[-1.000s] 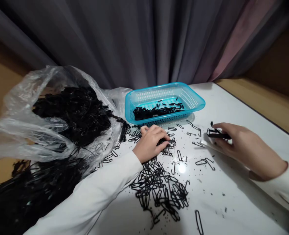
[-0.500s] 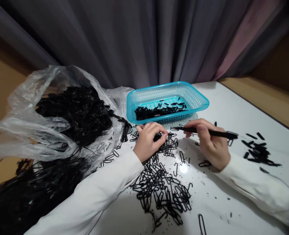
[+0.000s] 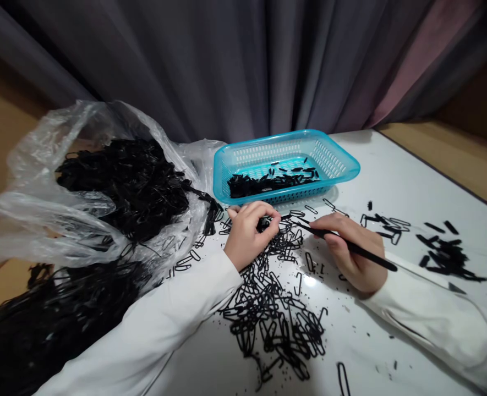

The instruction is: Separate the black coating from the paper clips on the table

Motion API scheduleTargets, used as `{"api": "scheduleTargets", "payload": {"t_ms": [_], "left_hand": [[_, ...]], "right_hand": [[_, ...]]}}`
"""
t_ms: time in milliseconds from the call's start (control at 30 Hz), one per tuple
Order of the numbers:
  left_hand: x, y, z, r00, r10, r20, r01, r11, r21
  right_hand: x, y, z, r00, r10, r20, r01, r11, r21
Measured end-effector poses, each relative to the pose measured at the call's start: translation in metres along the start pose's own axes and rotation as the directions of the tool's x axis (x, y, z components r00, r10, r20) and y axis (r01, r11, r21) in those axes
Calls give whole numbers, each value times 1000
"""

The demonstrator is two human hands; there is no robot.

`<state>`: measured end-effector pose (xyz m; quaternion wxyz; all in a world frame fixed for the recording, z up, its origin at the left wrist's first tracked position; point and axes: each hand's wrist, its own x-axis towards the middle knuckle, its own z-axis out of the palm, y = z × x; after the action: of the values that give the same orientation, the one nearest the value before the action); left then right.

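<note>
My left hand (image 3: pixel 249 234) is closed in a pinch below the basket, thumb and forefinger meeting on a small black piece (image 3: pixel 285 217). Slim black tweezers (image 3: pixel 353 246) lie in my right hand (image 3: pixel 356 256), gripped like a pen. Their pointed tip is close to the left fingertips; whether it touches the piece is hard to see. Under and in front of the left hand spreads a heap of thin black loops (image 3: pixel 263 300). Part of what the left palm covers is hidden.
A blue basket (image 3: pixel 286 193) holding short black pieces stands behind the hands. On the left, a clear plastic bag (image 3: pixel 160 148) bulges with black strips (image 3: pixel 123 181). A small pile of black pieces (image 3: pixel 449 253) lies right, on the white table (image 3: pixel 392 165). Grey curtains (image 3: pixel 210 66) hang behind.
The tweezers have tilted, their rear end dropping toward me, and the tip has come nearer my left fingers. My left hand keeps its pinch. The view has shifted slightly.
</note>
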<state>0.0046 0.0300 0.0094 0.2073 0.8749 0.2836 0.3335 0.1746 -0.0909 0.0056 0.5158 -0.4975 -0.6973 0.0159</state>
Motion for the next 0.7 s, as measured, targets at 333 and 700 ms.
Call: {"api": "scheduleTargets", "payload": {"t_ms": [333,700], "left_hand": [[0,0,1,1000,12,-4,-12,999,-50],[0,-1,2,999,-20,43,23,998,-64]], "right_hand": [[0,1,1,1000,-12,6,12,1000,-17],[3,1,5,991,-62,121,78,988,-135]]}}
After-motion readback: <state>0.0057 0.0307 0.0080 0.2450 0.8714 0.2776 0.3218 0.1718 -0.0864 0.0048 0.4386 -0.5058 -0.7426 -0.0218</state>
